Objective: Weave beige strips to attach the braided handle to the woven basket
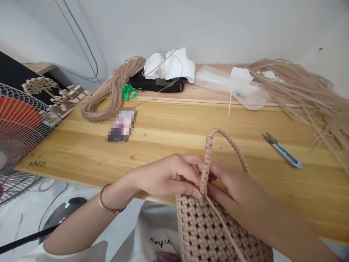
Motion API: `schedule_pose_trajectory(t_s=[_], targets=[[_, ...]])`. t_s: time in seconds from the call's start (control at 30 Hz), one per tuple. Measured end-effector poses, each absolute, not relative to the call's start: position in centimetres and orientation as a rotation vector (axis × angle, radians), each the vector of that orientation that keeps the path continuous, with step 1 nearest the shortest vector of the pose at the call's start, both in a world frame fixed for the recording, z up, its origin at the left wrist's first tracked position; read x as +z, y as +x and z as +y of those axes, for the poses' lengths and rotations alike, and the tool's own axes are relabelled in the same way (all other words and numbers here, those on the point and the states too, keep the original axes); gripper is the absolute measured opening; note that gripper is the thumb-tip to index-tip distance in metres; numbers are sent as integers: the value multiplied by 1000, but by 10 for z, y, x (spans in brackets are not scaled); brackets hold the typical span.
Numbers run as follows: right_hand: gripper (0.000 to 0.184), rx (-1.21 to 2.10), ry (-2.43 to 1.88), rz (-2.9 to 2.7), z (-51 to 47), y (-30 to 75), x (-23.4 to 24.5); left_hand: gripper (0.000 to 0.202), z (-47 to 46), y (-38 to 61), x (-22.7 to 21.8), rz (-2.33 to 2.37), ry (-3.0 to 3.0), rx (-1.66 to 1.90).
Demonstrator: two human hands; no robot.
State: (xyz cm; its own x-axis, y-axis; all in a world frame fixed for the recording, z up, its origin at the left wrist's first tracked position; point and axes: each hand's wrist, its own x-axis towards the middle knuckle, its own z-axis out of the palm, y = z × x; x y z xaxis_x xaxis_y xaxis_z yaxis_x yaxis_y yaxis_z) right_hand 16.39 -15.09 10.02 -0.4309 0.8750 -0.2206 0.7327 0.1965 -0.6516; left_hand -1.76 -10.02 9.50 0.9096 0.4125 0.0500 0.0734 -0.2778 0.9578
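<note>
lower centre, the bag (pixel 199 227) looks light, springy, best held by its handle (pixel 207 156); left hand (pixel 170 174) pinches handle's foot, right hand (pixel 236 187) cannot be told.

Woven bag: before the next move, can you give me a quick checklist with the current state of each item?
1. Left hand at the near foot of the handle: ok, thumb and fingers are there.
2. Right hand at the same foot: ok on position; cannot tell its grip, fingertips partly hidden.
3. Handle's other end joined to the bag: cannot tell, hidden behind the right arm.
4. Loose strand's free end in view: not ok, it runs out of the picture's bottom.
5. Snips in sight: ok, on the table, right of the bag.
</note>
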Motion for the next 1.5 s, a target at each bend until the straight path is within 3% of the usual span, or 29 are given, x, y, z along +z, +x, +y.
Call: schedule_pose_trajectory(t_s=[0.57,0.77,1.07,1.5], targets=[[16,988,-1551,-2044,-161,171,98,14,-101,-18,91,352,1781,302],[10,1258,-1550,-1988,-170,177,114,14,-102,-17,97,396,1843,275],[18,939,-1719,-2275,-179,171,114,14,-101,-16,99,447,1933,261],[17,1080,-1660,-2199,-179,170,103,13,-102,-11,113,510,2156,160]])
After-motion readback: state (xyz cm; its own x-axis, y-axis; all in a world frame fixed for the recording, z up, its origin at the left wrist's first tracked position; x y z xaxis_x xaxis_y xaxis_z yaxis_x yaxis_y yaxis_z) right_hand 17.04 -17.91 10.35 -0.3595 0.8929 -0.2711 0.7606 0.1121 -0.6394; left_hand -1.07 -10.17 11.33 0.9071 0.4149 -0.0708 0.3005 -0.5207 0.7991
